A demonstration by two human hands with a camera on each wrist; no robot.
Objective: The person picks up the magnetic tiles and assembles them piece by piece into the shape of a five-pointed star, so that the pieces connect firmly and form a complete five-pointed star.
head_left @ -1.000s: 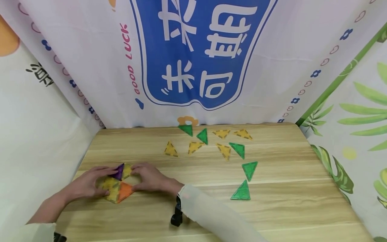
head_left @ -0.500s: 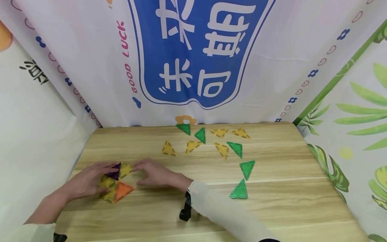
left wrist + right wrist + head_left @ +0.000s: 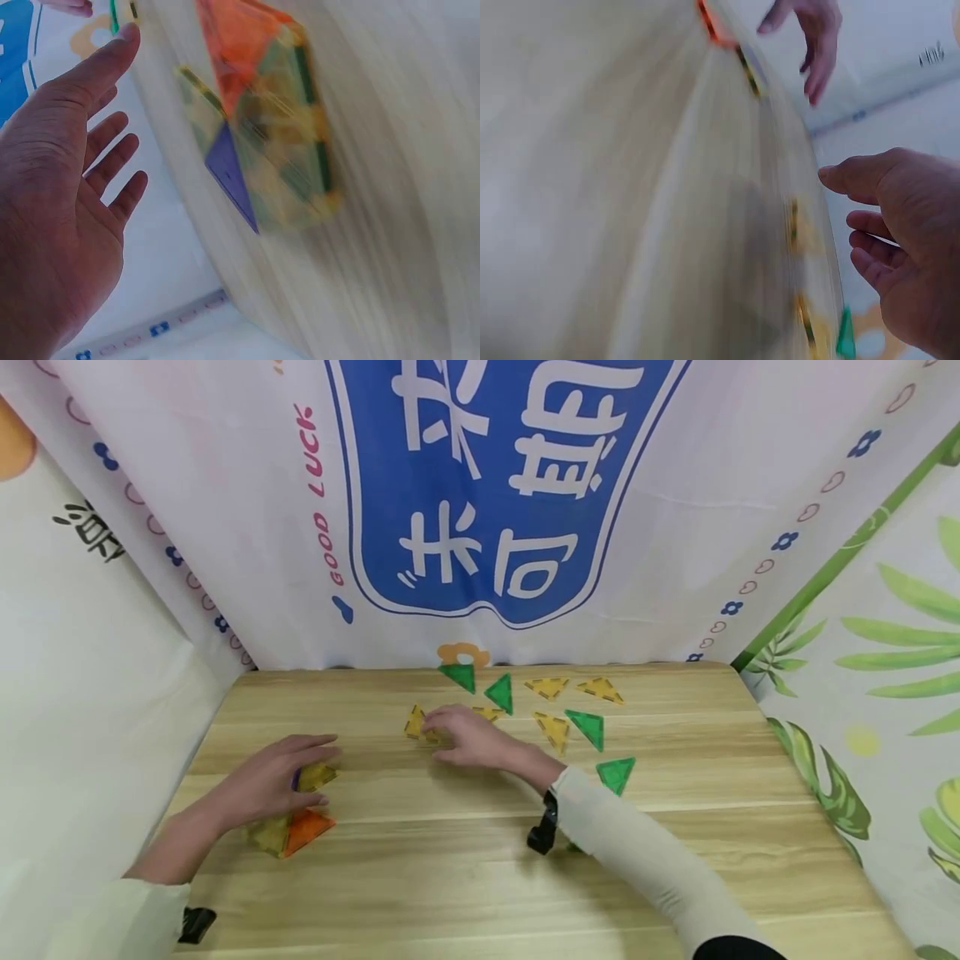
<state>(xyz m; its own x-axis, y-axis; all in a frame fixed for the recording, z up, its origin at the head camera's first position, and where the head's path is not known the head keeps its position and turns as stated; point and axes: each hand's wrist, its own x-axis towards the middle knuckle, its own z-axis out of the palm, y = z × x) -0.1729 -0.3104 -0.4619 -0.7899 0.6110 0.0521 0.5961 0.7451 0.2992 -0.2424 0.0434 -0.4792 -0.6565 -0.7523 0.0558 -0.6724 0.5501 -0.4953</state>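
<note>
On the left of the table sits a joined group of translucent magnetic tiles: an orange triangle (image 3: pixel 309 830), a purple triangle (image 3: pixel 231 174), a small yellow triangle (image 3: pixel 318 777) and a larger yellow part (image 3: pixel 289 142). My left hand (image 3: pixel 262 783) hovers over the group, fingers spread and holding nothing; it covers most of the purple tile in the head view. Farther back, my right hand (image 3: pixel 478 740) reaches to a yellow triangle tile (image 3: pixel 414 723), its fingertips hiding part of it. In the right wrist view the right hand (image 3: pixel 911 225) appears apart from the tiles, with nothing between its fingers.
Yellow triangles (image 3: pixel 553 731) and green triangles (image 3: pixel 587 727) lie scattered along the back of the wooden table (image 3: pixel 420 893). A green triangle (image 3: pixel 617 774) lies beyond the right sleeve (image 3: pixel 637 852); another is mostly hidden by it. A printed cloth (image 3: pixel 675 568) hangs behind.
My right hand has left the tile group and moved right and back to a loose yellow triangle. The left hand has let go of the group and lifted, its fingers spreading.
</note>
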